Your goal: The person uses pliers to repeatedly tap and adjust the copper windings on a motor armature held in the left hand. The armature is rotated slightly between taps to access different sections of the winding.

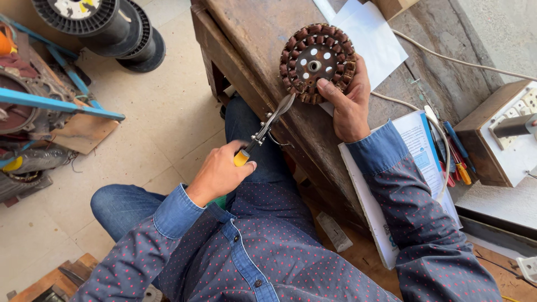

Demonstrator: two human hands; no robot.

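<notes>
The right hand [349, 103] is covering the near-right rim of the copper-wound stator [317, 56]. The left hand [219, 173] is hiding most of the cutter's yellow handle [241, 158]. The frame's top edge is cutting off the black spools [106, 25], far left of both grips.

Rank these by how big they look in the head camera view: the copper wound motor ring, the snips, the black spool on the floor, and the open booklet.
1. Open booklet, partly covered by the right arm.
2. Black spool, cut off by the frame edge.
3. Motor ring, under the right hand.
4. Snips, in the left hand.
The booklet and the spool are close, so their order is unsure.
</notes>
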